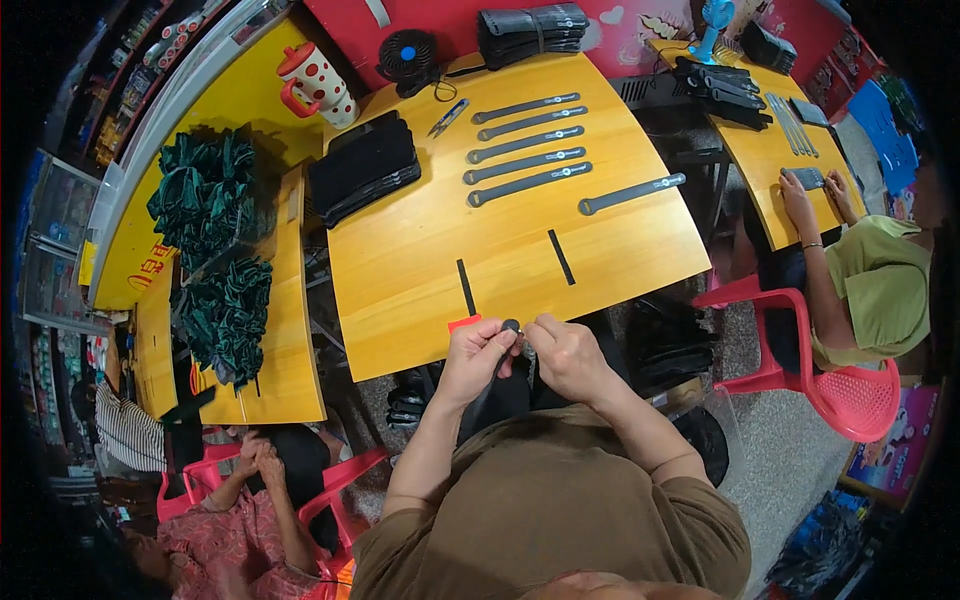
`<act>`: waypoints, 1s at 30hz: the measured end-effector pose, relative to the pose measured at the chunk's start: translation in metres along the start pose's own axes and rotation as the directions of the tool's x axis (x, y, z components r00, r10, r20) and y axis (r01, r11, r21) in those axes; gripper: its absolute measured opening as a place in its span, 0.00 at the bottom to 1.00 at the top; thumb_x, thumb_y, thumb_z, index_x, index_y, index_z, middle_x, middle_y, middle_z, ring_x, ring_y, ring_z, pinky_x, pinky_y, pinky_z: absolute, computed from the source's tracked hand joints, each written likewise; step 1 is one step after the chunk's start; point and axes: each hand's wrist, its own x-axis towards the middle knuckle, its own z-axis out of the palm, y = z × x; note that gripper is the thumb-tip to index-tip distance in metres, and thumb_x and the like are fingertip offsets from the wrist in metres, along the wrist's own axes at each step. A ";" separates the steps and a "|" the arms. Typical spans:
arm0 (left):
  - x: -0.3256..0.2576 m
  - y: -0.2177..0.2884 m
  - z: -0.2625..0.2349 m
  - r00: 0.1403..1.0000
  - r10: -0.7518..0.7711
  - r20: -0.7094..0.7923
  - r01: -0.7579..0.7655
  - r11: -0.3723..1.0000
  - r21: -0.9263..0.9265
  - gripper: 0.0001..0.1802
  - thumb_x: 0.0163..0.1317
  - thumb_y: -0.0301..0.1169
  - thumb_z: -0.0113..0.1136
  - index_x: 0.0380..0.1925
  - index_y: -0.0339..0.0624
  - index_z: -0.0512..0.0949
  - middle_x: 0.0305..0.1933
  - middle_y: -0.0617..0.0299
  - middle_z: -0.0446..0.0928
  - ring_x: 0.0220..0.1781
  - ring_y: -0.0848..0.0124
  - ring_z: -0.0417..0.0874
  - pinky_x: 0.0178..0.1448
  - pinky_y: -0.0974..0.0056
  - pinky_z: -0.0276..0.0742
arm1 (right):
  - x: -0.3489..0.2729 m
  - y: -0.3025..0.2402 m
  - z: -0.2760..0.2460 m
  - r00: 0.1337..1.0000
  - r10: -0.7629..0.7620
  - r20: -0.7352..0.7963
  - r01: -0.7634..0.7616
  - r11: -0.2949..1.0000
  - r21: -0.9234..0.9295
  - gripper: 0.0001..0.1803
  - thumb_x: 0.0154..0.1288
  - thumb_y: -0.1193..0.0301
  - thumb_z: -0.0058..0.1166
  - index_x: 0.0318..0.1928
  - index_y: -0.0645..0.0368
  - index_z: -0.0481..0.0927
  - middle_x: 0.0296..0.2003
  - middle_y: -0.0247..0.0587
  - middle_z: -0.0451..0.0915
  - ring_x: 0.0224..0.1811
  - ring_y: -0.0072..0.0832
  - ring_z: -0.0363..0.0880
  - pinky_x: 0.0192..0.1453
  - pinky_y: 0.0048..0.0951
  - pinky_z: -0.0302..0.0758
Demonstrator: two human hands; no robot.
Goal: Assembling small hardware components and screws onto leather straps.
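Observation:
At the table's front edge my left hand (476, 358) is closed around a dark strap (511, 326), its rounded end poking up between thumb and fingers. My right hand (572, 362) pinches close beside that end; the exact spot it grips is hidden by the fingers. Several grey straps (530, 158) with slotted, rounded ends lie in a row farther up the table, and one more grey strap (632, 194) lies apart on the right. Two short black strips (562, 257) are on the tabletop nearer my hands, with a red patch (465, 322) beside my left hand.
A black stack (366, 165) and blue-handled thread snips (450, 117) are at the left of the yellow table (400, 290). Behind stand a small black fan (407, 57), bundled straps (532, 35) and a dotted tumbler (318, 85). Other people sit left and right.

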 end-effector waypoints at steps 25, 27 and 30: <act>-0.017 0.003 0.018 0.903 0.423 0.079 -0.266 0.404 0.875 0.04 0.58 0.23 0.59 0.30 0.31 0.75 0.32 0.45 0.75 0.33 0.46 0.77 0.35 0.50 0.73 | 0.000 0.000 -0.010 0.996 -0.034 0.077 0.039 0.997 -0.060 0.05 0.50 0.73 0.57 0.27 0.60 0.75 0.26 0.43 0.73 0.30 0.40 0.77 0.31 0.37 0.75; -0.019 -0.001 0.023 0.876 0.480 0.047 -0.252 0.374 0.893 0.05 0.57 0.20 0.58 0.34 0.31 0.76 0.33 0.45 0.74 0.34 0.45 0.78 0.34 0.51 0.74 | -0.001 -0.007 -0.005 0.999 0.024 0.032 -0.022 0.999 -0.041 0.06 0.50 0.74 0.58 0.27 0.60 0.75 0.25 0.44 0.72 0.29 0.41 0.77 0.31 0.37 0.75; -0.015 -0.008 0.022 0.836 0.548 0.005 -0.300 0.450 0.841 0.08 0.57 0.20 0.59 0.37 0.29 0.77 0.32 0.46 0.75 0.34 0.51 0.80 0.35 0.57 0.76 | -0.003 -0.013 0.003 0.997 0.044 -0.063 -0.050 0.993 -0.106 0.07 0.50 0.73 0.60 0.25 0.59 0.74 0.24 0.43 0.72 0.27 0.39 0.76 0.29 0.35 0.73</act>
